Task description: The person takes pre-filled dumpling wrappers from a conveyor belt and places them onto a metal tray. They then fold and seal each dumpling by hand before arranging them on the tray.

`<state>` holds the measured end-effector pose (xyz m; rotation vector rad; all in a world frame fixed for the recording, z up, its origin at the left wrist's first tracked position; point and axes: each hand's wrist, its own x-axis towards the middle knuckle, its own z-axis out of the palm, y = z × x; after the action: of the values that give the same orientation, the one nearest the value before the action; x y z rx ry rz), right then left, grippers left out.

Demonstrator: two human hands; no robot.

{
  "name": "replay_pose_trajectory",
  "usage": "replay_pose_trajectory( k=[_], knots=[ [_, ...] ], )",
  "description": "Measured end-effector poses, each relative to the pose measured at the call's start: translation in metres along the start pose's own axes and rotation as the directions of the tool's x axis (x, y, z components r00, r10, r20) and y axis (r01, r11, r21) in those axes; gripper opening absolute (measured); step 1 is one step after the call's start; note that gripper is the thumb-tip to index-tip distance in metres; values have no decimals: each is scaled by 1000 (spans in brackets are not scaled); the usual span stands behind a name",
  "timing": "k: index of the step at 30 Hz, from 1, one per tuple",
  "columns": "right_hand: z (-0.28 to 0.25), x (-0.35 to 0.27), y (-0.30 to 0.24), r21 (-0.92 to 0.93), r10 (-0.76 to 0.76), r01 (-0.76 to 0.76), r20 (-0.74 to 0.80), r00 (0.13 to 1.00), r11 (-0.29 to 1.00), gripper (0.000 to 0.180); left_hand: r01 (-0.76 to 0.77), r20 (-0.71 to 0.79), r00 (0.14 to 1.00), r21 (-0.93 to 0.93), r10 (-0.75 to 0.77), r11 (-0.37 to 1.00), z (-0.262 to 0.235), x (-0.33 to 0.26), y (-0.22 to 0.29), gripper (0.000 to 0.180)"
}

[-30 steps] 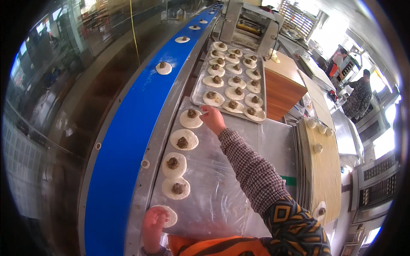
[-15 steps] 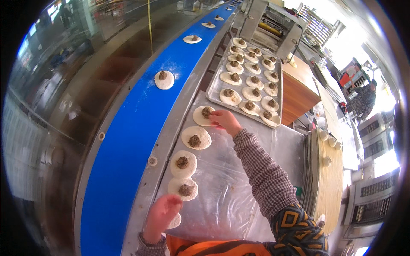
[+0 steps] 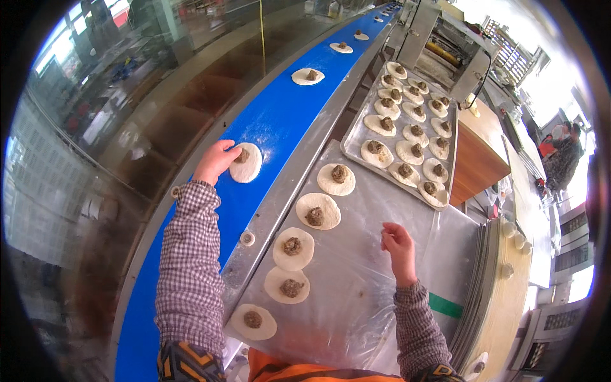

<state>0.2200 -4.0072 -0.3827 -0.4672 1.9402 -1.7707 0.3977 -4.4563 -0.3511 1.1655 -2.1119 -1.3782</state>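
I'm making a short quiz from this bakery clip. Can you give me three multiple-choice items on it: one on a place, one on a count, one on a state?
1. Where is the left hand?
A. on the metal tray
B. at a dough round on the blue belt
C. on the wooden table

2. How many filled dough rounds lie on the plastic sheet?
A. two
B. five
C. nine

3. What does the right hand hold?
A. nothing
B. a dough round
C. a spoon

Answers: 1 B, its fingers touch the dough round on the blue belt. 2 B, five lie in a row. 3 A, it hovers empty over the sheet.
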Motion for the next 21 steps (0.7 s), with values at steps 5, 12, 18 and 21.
replay_pose_trajectory(
  k=[5,12,18,21],
  knots=[
    [-23,-27,5,89,64,-61,-29,998,994,17,38,190,978,216,-80,976,-33,-8,-23,36],
    [-13,-48,7,66,65,-65,4,998,996,15,-426,-5,849,587,529,689,-25,-147,-20,27],
    [15,-53,-18,-49,41,-38,63,997,998,14,-126,-301,946,0,120,992,-49,-219,-6,31],
    [46,-24,-47,-115,-33,54,181,983,992,15,97,-392,919,114,-45,989,-71,-237,-7,42]
  ],
)
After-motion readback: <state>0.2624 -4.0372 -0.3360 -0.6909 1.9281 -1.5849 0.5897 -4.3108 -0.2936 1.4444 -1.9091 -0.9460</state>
